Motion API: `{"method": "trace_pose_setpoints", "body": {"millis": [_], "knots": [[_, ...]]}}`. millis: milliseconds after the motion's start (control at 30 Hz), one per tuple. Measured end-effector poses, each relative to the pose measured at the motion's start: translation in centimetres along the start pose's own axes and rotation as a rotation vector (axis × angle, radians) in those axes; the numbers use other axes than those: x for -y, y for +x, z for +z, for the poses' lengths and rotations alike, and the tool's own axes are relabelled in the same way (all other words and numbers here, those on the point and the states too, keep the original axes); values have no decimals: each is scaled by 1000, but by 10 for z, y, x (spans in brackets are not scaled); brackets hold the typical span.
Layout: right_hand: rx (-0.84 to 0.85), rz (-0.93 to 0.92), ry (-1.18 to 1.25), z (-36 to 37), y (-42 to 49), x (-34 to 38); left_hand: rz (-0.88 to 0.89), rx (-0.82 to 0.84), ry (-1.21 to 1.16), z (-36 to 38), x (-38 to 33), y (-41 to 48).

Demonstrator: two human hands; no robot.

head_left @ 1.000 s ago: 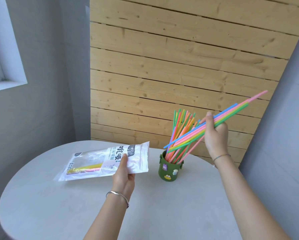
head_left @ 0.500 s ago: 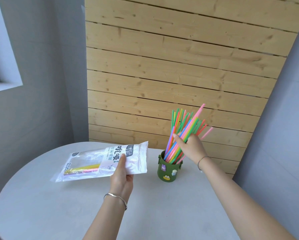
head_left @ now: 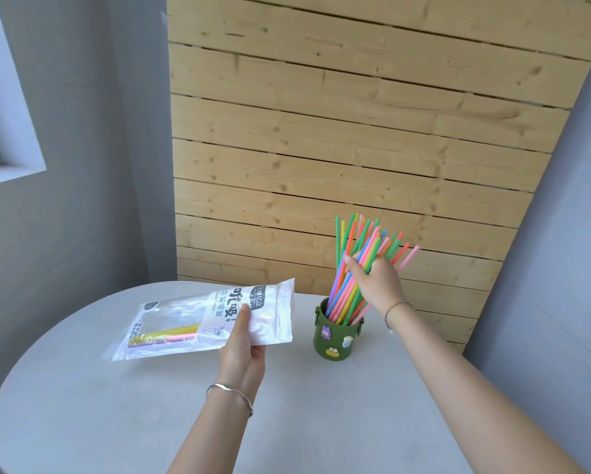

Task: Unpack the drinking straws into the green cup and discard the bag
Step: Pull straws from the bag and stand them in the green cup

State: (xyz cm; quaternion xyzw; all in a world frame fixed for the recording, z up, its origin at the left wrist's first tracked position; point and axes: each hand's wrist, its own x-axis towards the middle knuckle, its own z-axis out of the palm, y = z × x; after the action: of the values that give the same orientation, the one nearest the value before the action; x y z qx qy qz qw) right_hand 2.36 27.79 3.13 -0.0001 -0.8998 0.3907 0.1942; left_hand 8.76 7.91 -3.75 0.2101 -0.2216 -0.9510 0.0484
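Most straws (head_left: 362,268) stand in the green cup (head_left: 337,333), my right hand (head_left: 378,285) loosely curled around them. Left of the cup, my left hand (head_left: 242,347) pinches the bag (head_left: 198,319); a few straws remain inside, then discarding.

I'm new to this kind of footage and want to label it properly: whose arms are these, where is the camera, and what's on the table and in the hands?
There is no machine here. The camera is worn on a person's head and looks forward and down, so both arms reaching in from the bottom are that person's own.

The left hand holds a clear plastic bag with printed labelling just above a round pale table. A few yellow and pink straws are visible inside the bag.

The right hand is closed around a bundle of colourful straws whose lower ends stand in a green cup. The cup is upright on the table, with small cartoon figures on its side.

Behind the table is a wall of wooden planks, with grey walls either side.
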Motion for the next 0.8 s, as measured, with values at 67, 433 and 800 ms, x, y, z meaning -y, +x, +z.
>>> {"method": "trace_pose_setpoints", "body": {"millis": [67,433,800], "knots": [[8,-26,-30,-3,0,3,-1,0,2,0,-1,0],[-497,-13,228,-10,-21,11,-15,8,-17,-1,-1,-6],[14,281,522,26,8,-11,-1,24,-28,-4,-4,0]]}}
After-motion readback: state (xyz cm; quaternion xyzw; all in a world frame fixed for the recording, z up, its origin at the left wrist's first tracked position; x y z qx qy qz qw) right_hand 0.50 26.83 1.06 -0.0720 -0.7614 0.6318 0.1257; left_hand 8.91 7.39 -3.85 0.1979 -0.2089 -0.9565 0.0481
